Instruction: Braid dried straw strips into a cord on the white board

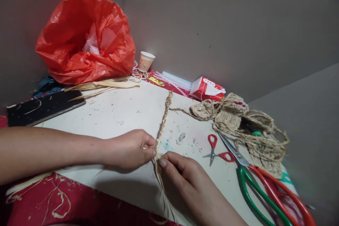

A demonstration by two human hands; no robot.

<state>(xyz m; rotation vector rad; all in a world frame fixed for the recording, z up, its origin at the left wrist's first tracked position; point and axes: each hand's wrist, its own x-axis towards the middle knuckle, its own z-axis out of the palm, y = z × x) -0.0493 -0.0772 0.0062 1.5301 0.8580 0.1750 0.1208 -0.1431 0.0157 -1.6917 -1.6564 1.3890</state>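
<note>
Just below the middle of the frame, my left fingers pinch the lower end of a plaited cord, and close beside them my right fingers are narrowed on its pale loose strands. From my grip the cord runs up over the white tabletop to a thicker end at the centre, while the strands trail toward the bottom edge. Right of my fingers lie small red-handled scissors, blades apart, and just beside them big shears with one green and one red handle reaching into the lower right. Above these, a heap of woven fibre pieces fills the right side. Along the back sit a red tissue pack and, at upper centre, a paper cup. Farther out, a crumpled red bag gapes at upper left, above pale flat strips and a dark phone littered with fibre scraps.
</note>
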